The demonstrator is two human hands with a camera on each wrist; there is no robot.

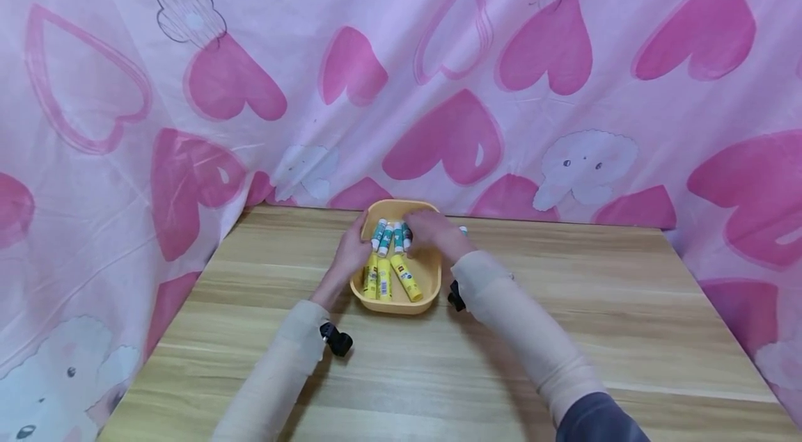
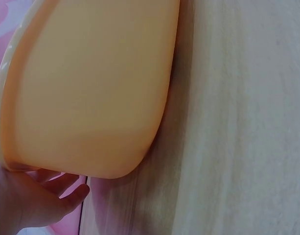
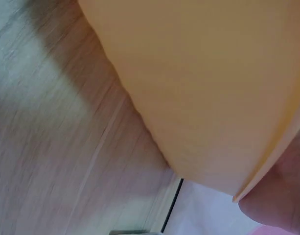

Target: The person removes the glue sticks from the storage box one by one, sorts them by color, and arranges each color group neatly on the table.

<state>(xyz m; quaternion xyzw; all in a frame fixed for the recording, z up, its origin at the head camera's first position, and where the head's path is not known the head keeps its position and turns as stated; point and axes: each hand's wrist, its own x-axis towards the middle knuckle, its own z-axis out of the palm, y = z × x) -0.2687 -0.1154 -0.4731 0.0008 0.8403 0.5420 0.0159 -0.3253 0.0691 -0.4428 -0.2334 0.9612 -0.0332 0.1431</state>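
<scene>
An orange-yellow plastic basket point(image 1: 428, 282) stands on the table towards its back edge. My left hand point(image 1: 352, 250) grips the basket's left rim, thumb inside; in the left wrist view its fingers curl beneath the rim outside. Over the right rim reaches my right hand point(image 1: 432, 227), its fingertips pinching a teal-and-white glue stick point(image 1: 407, 237) inside, partly hidden by the hand. More teal glue sticks point(image 1: 386, 240) lie beside it at the back. Three yellow glue sticks point(image 1: 406, 278) lie in the front half. Only the basket's outer wall point(image 3: 203, 88) and part of the hand show in the right wrist view.
A small teal-and-white thing point(image 1: 463, 230) sits just outside the basket, mostly hidden behind my right wrist. The wood-grain table point(image 1: 401, 379) spreads around the basket. A pink heart-patterned curtain point(image 1: 351, 150) hangs close behind the table's back edge.
</scene>
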